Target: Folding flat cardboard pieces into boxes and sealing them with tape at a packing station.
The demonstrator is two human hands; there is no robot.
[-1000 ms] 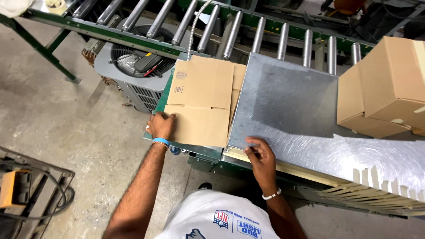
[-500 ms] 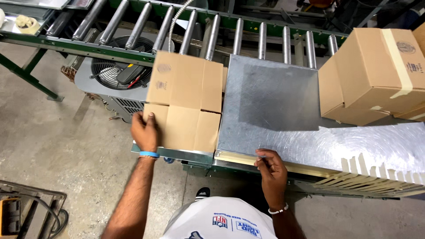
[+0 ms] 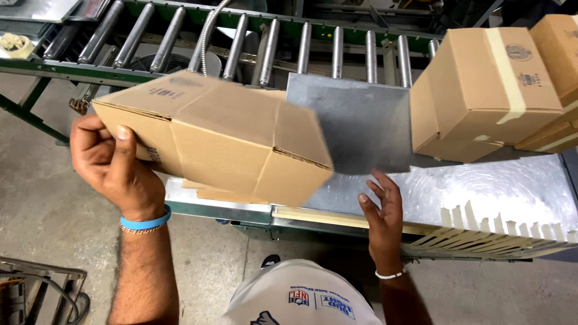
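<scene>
The left hand (image 3: 117, 165) grips the left end of an unsealed cardboard box (image 3: 223, 135), thumb on the near face, fingers wrapped behind. The box is raised off the metal table (image 3: 506, 186) and tilted, its right end blurred. The right hand (image 3: 380, 207) is empty, fingers spread, resting on the near part of the table just right of the box. A blue wristband (image 3: 144, 222) circles the left wrist. Flat cardboard (image 3: 211, 191) lies under the box. Taped boxes (image 3: 487, 90) stand at the far right. A roller conveyor (image 3: 271, 42) runs along the far side.
</scene>
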